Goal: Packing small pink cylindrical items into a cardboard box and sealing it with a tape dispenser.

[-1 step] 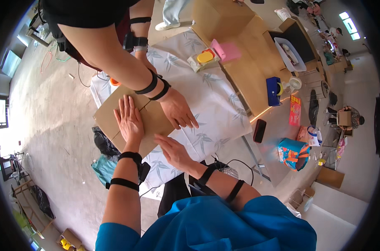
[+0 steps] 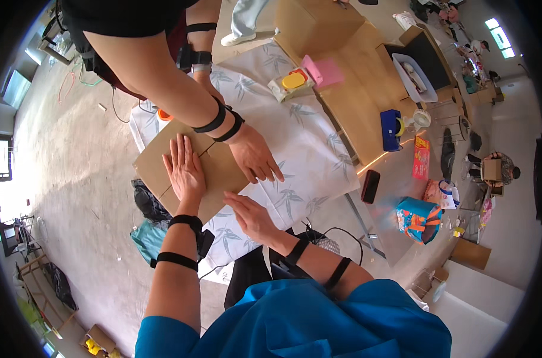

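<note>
So far the flattening looks mostly done: the brown cardboard sheet (image 2: 214,170) lies flat on the leaf-print cloth (image 2: 310,149) that covers the table, near the cloth's left edge, and its crease lines show plainly across the middle. My left hand (image 2: 184,167) rests palm-down on it with the fingers spread apart and pointing away from me, gripping nothing. My right hand (image 2: 250,216) is at the near right edge of the sheet, open as well, fingers stretched out together and laid flat, half on the board's rim and half on the cloth; it clamps on nothing either. Across from me a co-worker's hand (image 2: 256,158) presses the right side of the same sheet, fingers splayed, its tips reaching onto the cloth. I judge that what is left is whatever folding or shaping the creases are meant for, since no flap stands up yet.

As for edges, the far left corner of the sheet seems to hang past the table's edge over the concrete floor (image 2: 80,155), so pushing leftward could slide it off. An orange object (image 2: 165,114) peeks out just beyond the sheet's far edge. To the right the cloth is open for a good stretch before the yellow-lidded packet (image 2: 292,83) and the wooden bench (image 2: 354,89) beyond. A black phone (image 2: 370,186) lies off the cloth's right edge, well apart from my hands.
</note>
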The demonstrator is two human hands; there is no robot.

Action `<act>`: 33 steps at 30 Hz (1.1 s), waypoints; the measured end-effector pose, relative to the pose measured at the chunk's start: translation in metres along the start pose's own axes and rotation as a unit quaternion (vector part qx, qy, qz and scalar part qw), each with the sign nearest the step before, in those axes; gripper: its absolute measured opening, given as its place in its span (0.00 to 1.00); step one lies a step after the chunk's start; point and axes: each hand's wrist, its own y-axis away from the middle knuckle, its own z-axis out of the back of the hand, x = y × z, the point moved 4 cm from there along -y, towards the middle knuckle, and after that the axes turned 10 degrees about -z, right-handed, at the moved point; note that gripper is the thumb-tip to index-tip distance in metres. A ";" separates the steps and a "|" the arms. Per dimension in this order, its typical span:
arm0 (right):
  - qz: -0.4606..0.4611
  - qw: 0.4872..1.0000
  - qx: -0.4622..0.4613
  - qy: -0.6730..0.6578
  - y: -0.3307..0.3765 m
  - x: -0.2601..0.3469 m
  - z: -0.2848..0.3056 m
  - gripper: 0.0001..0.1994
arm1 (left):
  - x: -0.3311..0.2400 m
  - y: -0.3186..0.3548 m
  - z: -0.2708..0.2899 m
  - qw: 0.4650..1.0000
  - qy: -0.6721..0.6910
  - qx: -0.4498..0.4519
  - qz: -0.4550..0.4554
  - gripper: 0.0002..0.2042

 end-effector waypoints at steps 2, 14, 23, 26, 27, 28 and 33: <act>-0.022 1.000 -0.001 -0.001 0.015 -0.003 0.007 0.20 | 0.003 0.003 0.000 1.000 -0.004 -0.003 -0.001 0.24; -0.155 0.986 -0.017 -0.054 0.075 -0.050 0.007 0.17 | 0.002 0.003 -0.009 1.000 -0.021 0.022 -0.001 0.25; -0.171 0.985 0.000 -0.024 0.097 -0.067 0.006 0.15 | 0.000 0.001 -0.008 1.000 -0.016 0.004 -0.008 0.24; -0.171 0.985 0.002 -0.017 0.103 -0.069 0.003 0.14 | 0.005 0.005 -0.009 1.000 -0.029 0.005 -0.007 0.24; -0.177 0.984 0.003 -0.015 0.107 -0.072 0.004 0.14 | 0.002 0.005 -0.009 1.000 -0.027 0.005 -0.009 0.24; -0.172 0.985 0.003 -0.014 0.110 -0.074 0.004 0.14 | 0.000 0.005 -0.008 1.000 -0.028 0.000 -0.007 0.24; -0.187 0.982 0.024 0.006 0.114 -0.082 -0.001 0.12 | -0.001 0.004 -0.006 1.000 -0.021 0.008 -0.002 0.24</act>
